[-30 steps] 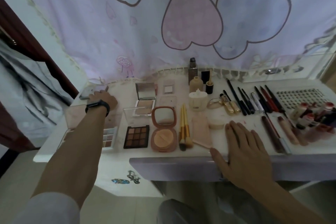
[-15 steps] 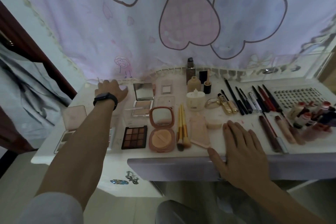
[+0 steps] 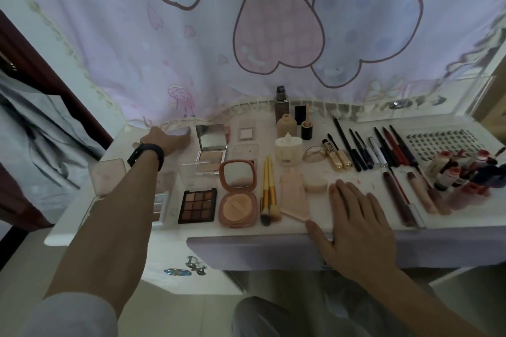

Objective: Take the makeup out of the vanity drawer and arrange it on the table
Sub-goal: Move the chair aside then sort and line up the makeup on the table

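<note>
Two grips show: my right grip (image 3: 356, 227) lies flat, fingers spread, at the tabletop's (image 3: 117, 149) front edge. My left grip (image 3: 164, 139) sits back-left, and I cannot tell its closure. Makeup (image 3: 197, 206) lies in rows across the tabletop.

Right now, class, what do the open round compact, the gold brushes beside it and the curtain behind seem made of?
Compact: probably smooth pink plastic, evenly coloured with a soft sheen; its lid holds a mirror. Brushes: glossy gold handles, metal or coated plastic, unclear; soft fibre tips. Curtain: thin printed cloth, shown by its folds and fringed hem.
</note>
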`<action>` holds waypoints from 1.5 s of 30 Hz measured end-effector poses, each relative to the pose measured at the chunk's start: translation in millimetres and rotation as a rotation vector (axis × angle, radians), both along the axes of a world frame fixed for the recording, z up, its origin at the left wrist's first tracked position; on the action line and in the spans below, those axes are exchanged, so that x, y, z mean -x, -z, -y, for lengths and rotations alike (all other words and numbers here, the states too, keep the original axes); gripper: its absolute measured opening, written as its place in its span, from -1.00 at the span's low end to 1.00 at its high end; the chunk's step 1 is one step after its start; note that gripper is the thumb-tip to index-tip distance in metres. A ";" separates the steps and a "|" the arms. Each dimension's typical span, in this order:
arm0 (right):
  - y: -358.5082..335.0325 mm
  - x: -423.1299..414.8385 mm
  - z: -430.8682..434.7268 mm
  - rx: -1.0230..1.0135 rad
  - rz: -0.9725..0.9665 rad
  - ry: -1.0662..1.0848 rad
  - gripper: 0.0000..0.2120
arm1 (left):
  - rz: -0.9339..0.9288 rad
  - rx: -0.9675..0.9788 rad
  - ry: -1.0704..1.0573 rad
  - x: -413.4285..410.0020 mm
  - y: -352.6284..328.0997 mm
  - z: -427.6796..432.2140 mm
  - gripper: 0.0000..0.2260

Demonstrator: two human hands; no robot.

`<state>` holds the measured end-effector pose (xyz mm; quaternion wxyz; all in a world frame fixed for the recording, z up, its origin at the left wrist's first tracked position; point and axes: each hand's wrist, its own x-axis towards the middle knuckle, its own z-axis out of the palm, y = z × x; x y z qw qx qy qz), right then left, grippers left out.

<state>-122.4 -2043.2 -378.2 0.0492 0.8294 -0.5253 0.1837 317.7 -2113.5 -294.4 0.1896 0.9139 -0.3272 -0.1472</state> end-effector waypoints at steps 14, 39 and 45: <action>-6.7 3.6 -4.2 -0.129 0.036 0.000 -0.13 | -0.544 0.870 -0.043 117.5 -91.5 -85.1 -0.19; -60.3 60.1 -20.2 -1.736 1.452 -0.428 -0.67 | -0.184 0.675 0.562 331.9 -12.2 -193.3 -0.02; -67.9 57.9 -18.3 -1.600 1.126 -0.493 -0.57 | -0.026 0.570 0.655 326.6 -12.1 -190.2 -0.04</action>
